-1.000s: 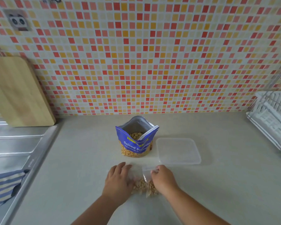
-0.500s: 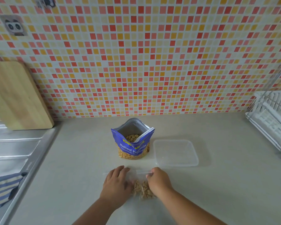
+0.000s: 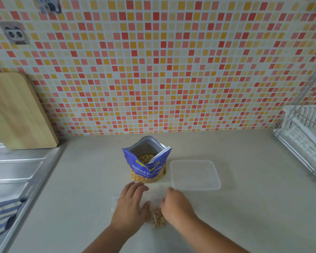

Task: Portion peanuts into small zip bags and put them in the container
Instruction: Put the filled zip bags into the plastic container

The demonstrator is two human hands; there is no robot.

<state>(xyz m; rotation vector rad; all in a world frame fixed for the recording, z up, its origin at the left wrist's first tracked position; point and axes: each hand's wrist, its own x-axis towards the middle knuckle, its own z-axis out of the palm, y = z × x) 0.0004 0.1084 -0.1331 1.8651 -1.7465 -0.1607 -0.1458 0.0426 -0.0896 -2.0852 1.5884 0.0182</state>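
Note:
A small clear zip bag (image 3: 158, 218) with a portion of peanuts lies on the counter between my hands. My left hand (image 3: 130, 207) rests flat on its left part, thumb beside the peanuts. My right hand (image 3: 177, 207) has curled fingers on the bag's right top edge. Most of the clear plastic is hidden under the hands. Just beyond them the blue Salted Peanuts pouch (image 3: 147, 168) stands open with peanuts inside. The clear plastic container (image 3: 195, 175) sits to the right of the pouch and holds nothing.
A wooden cutting board (image 3: 16, 112) leans on the tiled wall at the left, above a steel sink drainer (image 3: 13, 172). A blue striped cloth (image 3: 2, 218) hangs over the sink edge. A white dish rack (image 3: 303, 139) stands at the far right.
The bag's top edge, lifted by my right fingers a second ago, now lies low under the hand. Both hands stayed on the bag and shifted slightly left.

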